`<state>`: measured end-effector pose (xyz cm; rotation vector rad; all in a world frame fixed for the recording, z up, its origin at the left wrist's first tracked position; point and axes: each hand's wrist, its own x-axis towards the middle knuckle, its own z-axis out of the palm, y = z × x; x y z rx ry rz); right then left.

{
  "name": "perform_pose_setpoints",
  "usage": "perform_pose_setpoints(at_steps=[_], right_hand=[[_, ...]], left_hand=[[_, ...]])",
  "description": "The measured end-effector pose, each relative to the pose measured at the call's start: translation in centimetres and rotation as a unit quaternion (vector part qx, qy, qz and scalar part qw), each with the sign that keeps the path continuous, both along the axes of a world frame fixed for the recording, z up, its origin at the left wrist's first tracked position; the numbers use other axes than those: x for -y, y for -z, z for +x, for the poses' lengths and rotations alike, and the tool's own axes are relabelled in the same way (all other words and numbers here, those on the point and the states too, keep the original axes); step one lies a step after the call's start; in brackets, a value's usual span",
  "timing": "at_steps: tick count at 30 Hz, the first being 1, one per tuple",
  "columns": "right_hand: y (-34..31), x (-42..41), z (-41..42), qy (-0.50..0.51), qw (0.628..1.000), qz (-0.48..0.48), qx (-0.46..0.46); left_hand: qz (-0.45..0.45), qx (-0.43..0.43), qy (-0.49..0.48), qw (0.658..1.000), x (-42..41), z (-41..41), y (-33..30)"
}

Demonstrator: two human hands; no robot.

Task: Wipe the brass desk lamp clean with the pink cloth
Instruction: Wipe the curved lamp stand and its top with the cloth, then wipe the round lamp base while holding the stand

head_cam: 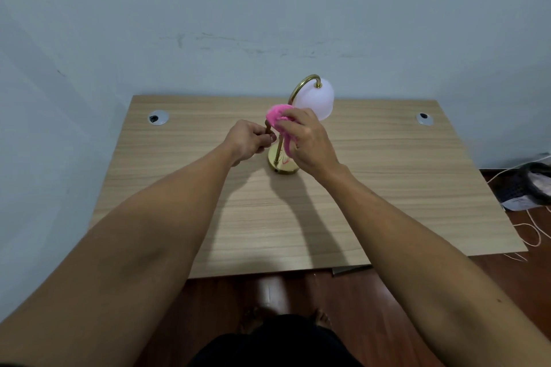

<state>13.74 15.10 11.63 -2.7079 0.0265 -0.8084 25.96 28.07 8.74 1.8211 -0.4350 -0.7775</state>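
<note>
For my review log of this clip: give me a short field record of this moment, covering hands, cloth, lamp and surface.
left hand: closed on the lamp stem, steadying it
right hand: holding the pink cloth at the stem
brass desk lamp: upright, round base on the desk
shade: white, hangs from the curved arm
desk: light wood, two cable grommets

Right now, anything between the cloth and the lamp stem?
Nothing visible. The right hand presses the cloth against the stem below the shade; the left hand grips near the stem from the other side.
</note>
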Motion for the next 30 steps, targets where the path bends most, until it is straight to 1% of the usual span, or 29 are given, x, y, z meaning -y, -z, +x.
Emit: perform_pose_setpoints(at_steps=[2,3,7,10,12,17,22,25,27,30], right_hand=[[0.7,0.8,-0.7,0.011,1.0,0.009,-0.017],[1.3,1.2,-1.2,0.032,0.998,0.03,-0.037],[3.6,3.2,-3.1,0.144,0.971,0.157,-0.103],[4.3,4.5,-3.6,0.18,0.948,0.243,-0.095],[4.6,4.9,-3.8,0.185,0.941,0.265,-0.099],[5.5,6.3,-3.4,0.158,0.945,0.264,-0.107],[7.2,7.6,-2.2,0.146,0.955,0.234,-0.106],[8.2,8.2,-1.0,0.123,0.962,0.221,-0.102],[9.1,8.7,-0.1,0.1,0.968,0.212,-0.091],[10.7,9.7,1.1,0.098,0.968,0.208,-0.098]], left_hand=[[0.002,0.003,0.0,1.0,0.0,0.2,0.0],[0.002,0.004,0.001,1.0,0.0,0.2,0.1],[0.001,0.003,-0.003,1.0,-0.3,0.2,0.0],[0.022,0.014,-0.011,1.0,-0.5,0.0,0.7],[0.04,0.03,-0.023,0.998,-0.4,-0.4,1.5],[0.093,0.062,-0.058,0.992,0.7,-1.4,3.8],[0.146,0.039,-0.076,0.986,2.5,-2.6,6.8],[0.17,0.046,-0.083,0.981,3.6,-3.0,8.8],[0.186,0.082,-0.082,0.976,4.4,-3.2,10.0],[0.221,0.152,-0.049,0.962,5.6,-3.0,11.7]])
